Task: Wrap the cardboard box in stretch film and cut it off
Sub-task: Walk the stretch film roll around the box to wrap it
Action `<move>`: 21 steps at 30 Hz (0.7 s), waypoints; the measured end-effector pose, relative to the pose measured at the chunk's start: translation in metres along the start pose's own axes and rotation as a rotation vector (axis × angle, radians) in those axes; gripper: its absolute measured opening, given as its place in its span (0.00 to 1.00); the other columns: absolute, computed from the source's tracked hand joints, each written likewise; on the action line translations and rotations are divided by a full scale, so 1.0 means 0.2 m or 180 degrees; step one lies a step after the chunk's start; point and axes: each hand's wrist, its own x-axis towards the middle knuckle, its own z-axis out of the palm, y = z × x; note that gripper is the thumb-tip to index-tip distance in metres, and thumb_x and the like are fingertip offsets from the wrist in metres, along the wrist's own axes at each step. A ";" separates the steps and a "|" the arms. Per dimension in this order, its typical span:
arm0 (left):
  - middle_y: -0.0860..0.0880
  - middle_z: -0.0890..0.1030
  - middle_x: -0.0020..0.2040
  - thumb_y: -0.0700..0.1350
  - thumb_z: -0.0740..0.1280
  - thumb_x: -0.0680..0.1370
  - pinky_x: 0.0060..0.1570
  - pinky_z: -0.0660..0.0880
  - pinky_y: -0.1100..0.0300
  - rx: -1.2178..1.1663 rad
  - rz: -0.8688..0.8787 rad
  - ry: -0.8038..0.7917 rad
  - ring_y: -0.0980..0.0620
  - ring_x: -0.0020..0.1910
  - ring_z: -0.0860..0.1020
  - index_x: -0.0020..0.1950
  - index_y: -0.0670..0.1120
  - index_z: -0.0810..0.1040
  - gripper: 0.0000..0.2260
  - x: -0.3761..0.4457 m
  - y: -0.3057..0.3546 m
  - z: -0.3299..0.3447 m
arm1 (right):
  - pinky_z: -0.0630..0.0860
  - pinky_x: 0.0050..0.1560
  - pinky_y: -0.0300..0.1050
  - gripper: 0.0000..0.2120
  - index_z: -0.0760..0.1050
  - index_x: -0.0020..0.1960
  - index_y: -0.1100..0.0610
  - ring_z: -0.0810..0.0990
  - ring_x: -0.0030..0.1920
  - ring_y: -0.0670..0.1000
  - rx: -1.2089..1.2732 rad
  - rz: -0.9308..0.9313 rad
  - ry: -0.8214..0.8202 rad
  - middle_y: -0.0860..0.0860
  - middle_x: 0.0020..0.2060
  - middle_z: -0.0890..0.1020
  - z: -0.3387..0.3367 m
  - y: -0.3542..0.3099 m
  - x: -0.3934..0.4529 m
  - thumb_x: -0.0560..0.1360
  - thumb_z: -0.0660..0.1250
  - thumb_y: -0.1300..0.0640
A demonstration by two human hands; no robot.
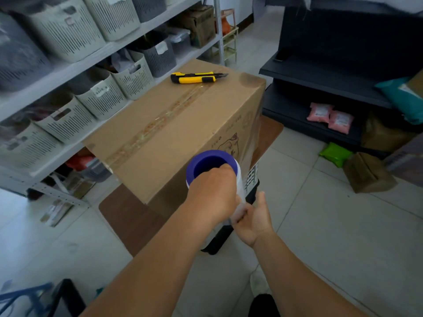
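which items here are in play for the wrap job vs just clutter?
In play: cardboard box; stretch film roll, held by left hand at the top and right hand lower down; yellow utility knife lying on the box.

Clutter: slotted baskets, pink packets, green packet.

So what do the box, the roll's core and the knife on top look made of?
Box: brown corrugated-looking cardboard, matte, with a glossy clear tape strip along its seam. Roll core: probably plastic, smooth uniform purple rim. Knife: yellow and black body, likely plastic, with a grey metal-looking blade tip.
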 end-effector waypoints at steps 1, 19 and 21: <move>0.48 0.76 0.41 0.46 0.67 0.77 0.37 0.71 0.58 0.0014 0.0048 0.0007 0.50 0.39 0.76 0.59 0.43 0.69 0.15 -0.02 -0.02 0.00 | 0.69 0.31 0.40 0.34 0.73 0.46 0.60 0.74 0.19 0.46 0.0021 -0.0025 0.0002 0.51 0.17 0.75 0.00 0.03 -0.02 0.79 0.42 0.33; 0.51 0.68 0.33 0.47 0.67 0.77 0.26 0.61 0.62 0.0153 0.0386 0.0171 0.53 0.31 0.69 0.56 0.41 0.69 0.14 -0.33 -0.26 0.05 | 0.68 0.17 0.33 0.33 0.74 0.50 0.62 0.74 0.16 0.47 0.0399 -0.0188 0.0122 0.52 0.17 0.75 0.07 0.40 -0.23 0.80 0.46 0.34; 0.51 0.68 0.34 0.47 0.67 0.77 0.27 0.62 0.62 0.0130 0.0338 0.0188 0.52 0.33 0.70 0.57 0.41 0.69 0.14 -0.35 -0.27 0.05 | 0.69 0.17 0.33 0.33 0.74 0.51 0.63 0.74 0.16 0.46 0.0360 -0.0130 0.0068 0.51 0.17 0.75 0.08 0.40 -0.23 0.80 0.45 0.35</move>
